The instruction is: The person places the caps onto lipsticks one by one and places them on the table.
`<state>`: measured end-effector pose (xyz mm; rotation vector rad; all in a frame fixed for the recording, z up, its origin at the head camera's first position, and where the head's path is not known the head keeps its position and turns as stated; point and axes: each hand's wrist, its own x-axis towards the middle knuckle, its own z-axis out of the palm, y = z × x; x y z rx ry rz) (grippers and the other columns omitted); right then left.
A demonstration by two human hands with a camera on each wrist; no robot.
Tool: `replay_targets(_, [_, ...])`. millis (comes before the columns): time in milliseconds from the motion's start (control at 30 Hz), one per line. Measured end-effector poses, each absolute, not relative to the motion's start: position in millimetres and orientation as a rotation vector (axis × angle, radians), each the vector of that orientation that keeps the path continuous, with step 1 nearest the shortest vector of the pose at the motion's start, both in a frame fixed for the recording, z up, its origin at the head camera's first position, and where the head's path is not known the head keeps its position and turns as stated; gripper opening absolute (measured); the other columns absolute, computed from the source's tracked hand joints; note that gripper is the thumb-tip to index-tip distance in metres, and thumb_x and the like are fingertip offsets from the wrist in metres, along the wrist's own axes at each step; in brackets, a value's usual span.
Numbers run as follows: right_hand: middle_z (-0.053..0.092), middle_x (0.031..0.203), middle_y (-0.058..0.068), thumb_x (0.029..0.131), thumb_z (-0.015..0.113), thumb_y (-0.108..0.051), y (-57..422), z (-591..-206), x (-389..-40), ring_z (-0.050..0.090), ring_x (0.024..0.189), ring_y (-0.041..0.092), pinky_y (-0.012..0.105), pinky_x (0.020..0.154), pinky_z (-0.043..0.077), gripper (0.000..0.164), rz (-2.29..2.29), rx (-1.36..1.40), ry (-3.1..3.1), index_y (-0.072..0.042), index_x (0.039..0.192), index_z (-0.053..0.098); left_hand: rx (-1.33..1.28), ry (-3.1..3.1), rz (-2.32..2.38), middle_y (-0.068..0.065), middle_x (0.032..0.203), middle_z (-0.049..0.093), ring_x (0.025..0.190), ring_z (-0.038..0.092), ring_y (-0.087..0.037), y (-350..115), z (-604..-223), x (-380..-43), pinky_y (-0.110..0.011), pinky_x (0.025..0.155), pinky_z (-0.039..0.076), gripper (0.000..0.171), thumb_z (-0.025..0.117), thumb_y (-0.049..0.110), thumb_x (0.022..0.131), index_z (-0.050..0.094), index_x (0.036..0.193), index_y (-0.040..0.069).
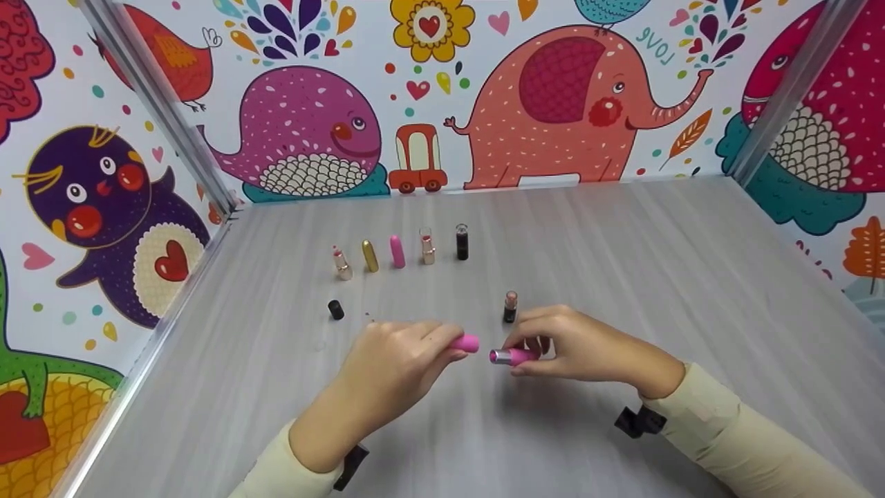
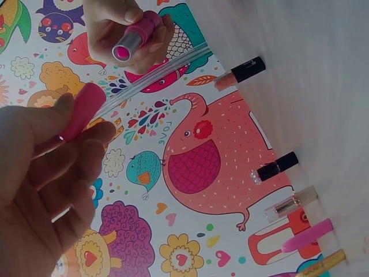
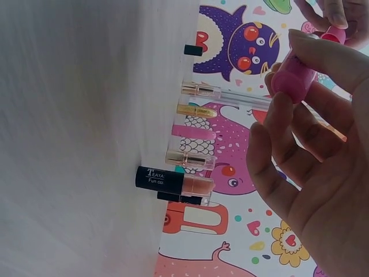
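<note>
My left hand (image 1: pixel 401 356) pinches a pink lipstick cap (image 1: pixel 467 343) between thumb and fingers. Just across from it, my right hand (image 1: pixel 581 342) grips a pink lipstick tube (image 1: pixel 524 356) with a silver collar. The collar faces the cap, and a small gap separates the two. Inside the collar, a bright pink tip shows in the left wrist view (image 2: pixel 121 53). Beyond the right hand's fingers stands an uncapped nude lipstick (image 1: pixel 510 306) with a black base; its lettering is readable in the right wrist view.
Farther back, a row holds a rose-gold lipstick (image 1: pixel 343 265), a gold tube (image 1: pixel 370 256), a pink tube (image 1: pixel 397 252), a clear-capped lipstick (image 1: pixel 428 249) and a black lipstick (image 1: pixel 462 243). A black cap (image 1: pixel 336 309) is at the left. Printed panels (image 1: pixel 429 90) border the grey table (image 1: pixel 622 256).
</note>
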<state>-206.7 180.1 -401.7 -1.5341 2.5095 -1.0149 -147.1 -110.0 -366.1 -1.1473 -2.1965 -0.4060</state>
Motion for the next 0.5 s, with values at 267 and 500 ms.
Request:
replay_targets(267, [0.066, 0.090, -0.010, 0.091, 0.088, -0.015, 179, -400, -205, 0.062, 0.077, 0.003, 0.034, 0.063, 0.060, 0.014, -1.014, -1.533, 2.510, -0.016, 0.100, 0.077, -1.180, -2.153, -0.409, 0.004, 0.074, 0.072, 0.052, 0.059, -0.008, -106, -371, -147, -0.014, 0.046, 0.040, 0.018, 0.080, 0.027, 0.098, 0.073, 0.094, 0.010])
replay_targets(500, [0.066, 0.090, -0.009, 0.091, 0.088, -0.014, 178, -399, -204, 0.062, 0.077, 0.003, 0.035, 0.063, 0.060, 0.014, -1.030, -1.540, 2.493, -0.016, 0.100, 0.077, -1.217, -2.137, -0.397, 0.005, 0.075, 0.070, 0.053, 0.061, -0.007, -101, -376, -147, -0.017, 0.048, 0.047, 0.017, 0.077, 0.025, 0.100, 0.073, 0.096, 0.009])
